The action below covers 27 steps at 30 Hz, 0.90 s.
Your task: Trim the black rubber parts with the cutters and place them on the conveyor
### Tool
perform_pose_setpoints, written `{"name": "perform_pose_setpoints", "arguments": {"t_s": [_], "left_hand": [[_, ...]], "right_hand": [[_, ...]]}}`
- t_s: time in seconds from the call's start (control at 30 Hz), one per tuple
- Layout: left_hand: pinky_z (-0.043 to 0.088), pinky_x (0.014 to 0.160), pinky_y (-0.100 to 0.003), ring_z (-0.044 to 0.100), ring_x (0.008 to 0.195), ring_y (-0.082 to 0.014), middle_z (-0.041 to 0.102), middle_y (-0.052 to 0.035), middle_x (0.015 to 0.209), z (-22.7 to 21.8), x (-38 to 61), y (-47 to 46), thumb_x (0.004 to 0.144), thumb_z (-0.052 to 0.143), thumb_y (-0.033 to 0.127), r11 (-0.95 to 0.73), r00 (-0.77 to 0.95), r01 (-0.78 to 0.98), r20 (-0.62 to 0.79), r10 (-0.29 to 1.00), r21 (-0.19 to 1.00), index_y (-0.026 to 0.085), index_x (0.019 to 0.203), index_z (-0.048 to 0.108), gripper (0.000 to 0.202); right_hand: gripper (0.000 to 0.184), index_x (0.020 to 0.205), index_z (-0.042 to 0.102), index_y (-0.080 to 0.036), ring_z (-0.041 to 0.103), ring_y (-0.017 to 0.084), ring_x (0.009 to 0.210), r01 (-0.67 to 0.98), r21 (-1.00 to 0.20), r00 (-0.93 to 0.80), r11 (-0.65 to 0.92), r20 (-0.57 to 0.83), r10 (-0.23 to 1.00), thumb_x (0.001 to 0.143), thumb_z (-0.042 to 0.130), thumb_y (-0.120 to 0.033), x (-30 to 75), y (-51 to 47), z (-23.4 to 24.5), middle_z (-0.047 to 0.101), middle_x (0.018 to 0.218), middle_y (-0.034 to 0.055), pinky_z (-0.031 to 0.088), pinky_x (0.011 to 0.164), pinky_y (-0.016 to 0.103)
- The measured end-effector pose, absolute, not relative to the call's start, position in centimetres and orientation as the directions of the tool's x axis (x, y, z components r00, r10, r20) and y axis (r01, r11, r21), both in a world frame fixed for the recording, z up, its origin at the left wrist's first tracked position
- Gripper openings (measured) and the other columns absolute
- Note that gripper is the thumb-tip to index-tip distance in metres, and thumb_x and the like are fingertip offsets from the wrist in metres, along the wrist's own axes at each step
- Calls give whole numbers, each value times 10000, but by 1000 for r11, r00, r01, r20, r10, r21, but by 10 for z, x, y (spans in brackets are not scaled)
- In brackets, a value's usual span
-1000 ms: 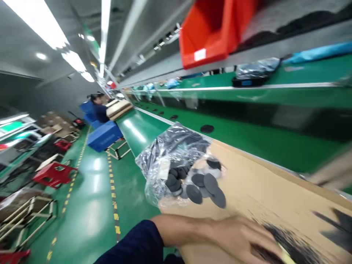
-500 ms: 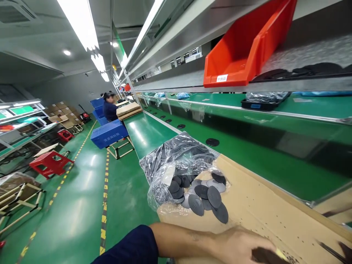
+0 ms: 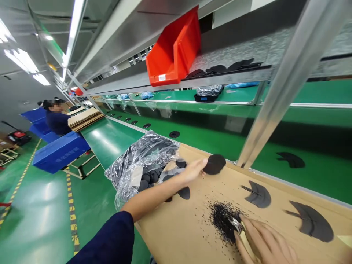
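Note:
My left hand [image 3: 194, 171] reaches over the cardboard toward its far edge, pinching a thin black disc [image 3: 216, 164] by its near side. Lower right, my right hand [image 3: 268, 240] is closed around nippers [image 3: 246, 236] with pale yellow handles and metal jaws. The jaws rest over a heap of small black bits [image 3: 223, 220]. Beside my left forearm, loose dark discs [image 3: 148, 178] spill from a clear plastic bag [image 3: 148, 148]. Dark fan-shaped pieces [image 3: 258, 194] with a thin stem lie on the cardboard [image 3: 178, 231] to the right.
Beyond the cardboard, a green conveyor belt [image 3: 198, 141] carries spaced black discs and a fan-shaped piece [image 3: 290, 159]. A metal post [image 3: 277, 95] rises at its edge. A red bin [image 3: 172, 55] sits on the shelf above. A co-worker [image 3: 56, 119] is at the far left, near blue boxes [image 3: 59, 150].
The view has turned right. My left hand has moved from the near cardboard toward the belt side and now shows a disc. My right hand and its nippers have come into view.

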State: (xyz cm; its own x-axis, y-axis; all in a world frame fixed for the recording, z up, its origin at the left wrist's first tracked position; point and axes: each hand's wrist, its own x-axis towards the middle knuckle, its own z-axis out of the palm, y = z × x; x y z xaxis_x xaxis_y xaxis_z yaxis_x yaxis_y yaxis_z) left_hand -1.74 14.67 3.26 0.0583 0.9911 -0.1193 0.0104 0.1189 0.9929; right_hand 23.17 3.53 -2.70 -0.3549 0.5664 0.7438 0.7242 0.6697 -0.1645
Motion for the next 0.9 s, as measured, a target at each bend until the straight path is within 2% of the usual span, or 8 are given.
{"name": "perform_pose_setpoints", "arguments": {"t_s": [0.07,0.13,0.23,0.33,0.47,0.63,0.77,0.9], "left_hand": [[484,732,-261,578,728,-145,614,-10,765,41,-15,179,968,510,549,24,84,234,-45,995,972,133,913,669,448],[472,860,-282,606,879,-177,645,-21,851,46,-6,211,1004,489,425,-61,130,435,4,992,898,147,879,660,349],[441,979,-347,598,1050,-243,677,-69,963,46,12,252,1010,489,328,-149,189,671,27,982,726,143,886,659,280],[419,1051,-431,533,1213,-299,660,-133,1166,41,27,277,1002,517,292,-201,217,817,35,976,541,133,1058,659,220],[447,1064,-506,536,1254,-289,589,-124,1326,30,31,290,968,607,291,-240,250,906,14,968,349,152,1248,600,313],[502,1025,-511,591,1199,-269,592,-112,1322,27,18,291,966,625,334,-289,300,931,-16,954,221,161,1283,588,362],[508,998,-440,612,1164,-260,622,-138,1286,46,-1,281,969,598,267,-333,343,922,-16,939,197,129,1315,565,374],[488,948,-325,646,1052,-220,691,-110,1152,78,-35,242,961,548,187,-429,445,881,-40,895,200,128,1130,666,214]], "right_hand": [[401,1346,566,-220,643,308,948,724,-144,-377,674,736,563,972,480,-339,228,33,-20,712,1002,114,458,861,459],[388,1319,586,-206,644,290,959,730,-143,-391,669,716,579,965,495,-339,228,31,-16,710,1017,112,461,881,439],[363,1282,613,-190,640,273,961,741,-144,-390,656,703,595,960,510,-319,231,29,-17,709,1028,110,461,879,416],[339,1272,614,-184,633,265,953,750,-131,-387,648,708,591,969,503,-288,233,30,-19,707,1027,113,457,884,408],[321,1265,607,-178,626,262,953,778,-139,-361,613,700,616,972,503,-257,233,26,-18,705,1029,115,458,891,411],[329,1289,581,-167,619,254,967,784,-148,-369,603,670,644,975,495,-211,231,18,-14,702,1049,113,453,911,406],[356,1324,569,-189,621,257,976,772,-183,-368,609,653,662,979,489,-236,229,17,-13,700,1048,109,455,915,417],[364,1330,568,-176,616,268,993,758,-206,-370,620,647,667,981,495,-251,226,20,-14,695,1058,118,456,922,428]]}}
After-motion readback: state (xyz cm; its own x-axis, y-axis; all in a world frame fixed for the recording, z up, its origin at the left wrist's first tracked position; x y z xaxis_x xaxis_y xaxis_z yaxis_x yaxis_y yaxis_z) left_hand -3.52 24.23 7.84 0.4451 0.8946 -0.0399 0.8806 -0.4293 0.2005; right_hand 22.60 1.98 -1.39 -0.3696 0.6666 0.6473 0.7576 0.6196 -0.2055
